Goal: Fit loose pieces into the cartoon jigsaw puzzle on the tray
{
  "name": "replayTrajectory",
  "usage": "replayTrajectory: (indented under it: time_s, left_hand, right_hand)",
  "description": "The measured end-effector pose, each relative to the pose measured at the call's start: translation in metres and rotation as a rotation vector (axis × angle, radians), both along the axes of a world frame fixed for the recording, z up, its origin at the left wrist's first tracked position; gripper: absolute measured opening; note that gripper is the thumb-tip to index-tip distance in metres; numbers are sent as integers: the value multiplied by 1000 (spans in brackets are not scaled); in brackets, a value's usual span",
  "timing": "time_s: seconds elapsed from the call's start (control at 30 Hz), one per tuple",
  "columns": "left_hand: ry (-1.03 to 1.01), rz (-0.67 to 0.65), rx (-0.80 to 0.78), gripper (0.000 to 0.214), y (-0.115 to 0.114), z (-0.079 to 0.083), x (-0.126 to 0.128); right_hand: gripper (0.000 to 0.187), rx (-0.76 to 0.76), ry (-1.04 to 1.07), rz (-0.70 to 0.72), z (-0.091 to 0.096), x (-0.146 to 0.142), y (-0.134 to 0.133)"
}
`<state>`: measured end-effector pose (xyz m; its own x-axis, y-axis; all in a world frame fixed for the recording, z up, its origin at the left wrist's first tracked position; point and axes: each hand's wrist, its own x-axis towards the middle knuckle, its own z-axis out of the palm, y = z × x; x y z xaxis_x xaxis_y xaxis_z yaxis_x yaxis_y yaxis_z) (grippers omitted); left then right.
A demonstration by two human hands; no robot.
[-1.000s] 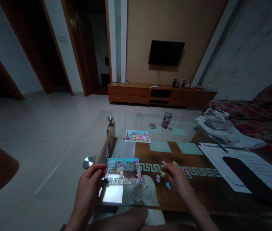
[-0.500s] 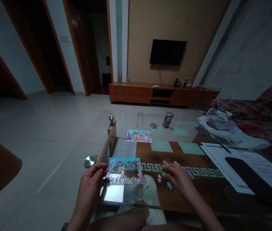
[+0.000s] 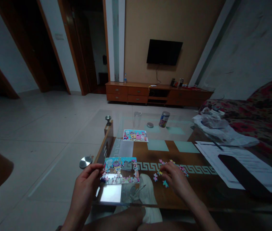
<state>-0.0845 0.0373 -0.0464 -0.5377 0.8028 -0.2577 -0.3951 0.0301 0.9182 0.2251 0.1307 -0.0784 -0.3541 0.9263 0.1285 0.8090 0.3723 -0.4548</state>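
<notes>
A partly built cartoon jigsaw puzzle (image 3: 120, 170) lies near the front left of the glass-topped coffee table (image 3: 198, 189); its border is joined and its middle is open. My left hand (image 3: 87, 181) grips the puzzle's left edge between thumb and fingers. My right hand (image 3: 175, 176) rests palm down, fingers curled, on a scatter of loose puzzle pieces (image 3: 171, 168) to the puzzle's right. What its fingertips pinch is hidden. A colourful reference picture (image 3: 136, 135) lies farther back on the table.
A clear glass (image 3: 137, 119), a round lid (image 3: 150, 124) and a printed can (image 3: 164, 119) stand at the table's far end. Papers with a dark flat object (image 3: 241, 162) and a plastic bag (image 3: 219, 128) lie at right. Beyond are a floral sofa (image 3: 266, 115), a TV cabinet (image 3: 157, 94) and a wall television (image 3: 164, 52).
Both hands stay where they were, on the puzzle's edge and the loose pieces. The view has shifted slightly, so everything sits a little lower and to the left.
</notes>
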Motion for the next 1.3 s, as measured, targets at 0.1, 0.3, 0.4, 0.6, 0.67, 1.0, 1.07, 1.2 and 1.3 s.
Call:
replayTrajectory:
  time_s: [0.1,0.3,0.4,0.6,0.67,1.0,1.07,1.2,1.3]
  left_hand:
    - [6,-2,-8,28,0,-1,0]
    - [12,-32,-5,27,1,-5,-2]
    - [19,-28,-4,25,1,-7,-3]
    - [-11,-15,-7,25,1,-5,-3]
    - [-7,-20,-2,26,1,-5,-5]
    - [232,-249,78,20,2,-20,11]
    - [316,-299,103,18,0,-18,19]
    - [355,-333,60,19,-6,-18,30]
    - [186,-344,7,22,-11,-25,35]
  right_hand:
    - [11,6,-3,8,2,-1,-1]
    - [5,28,28,-18,-2,2,1]
    - [6,14,41,-43,-5,4,3]
    - [8,-75,121,-46,-5,3,3]
    - [10,-56,155,-48,1,-3,2]
    - [13,-263,391,228,47,-98,2]
    - [14,-339,412,265,44,-116,-1]
    - [14,-496,464,314,35,-141,-12]
    - [9,-546,483,349,31,-147,-21]
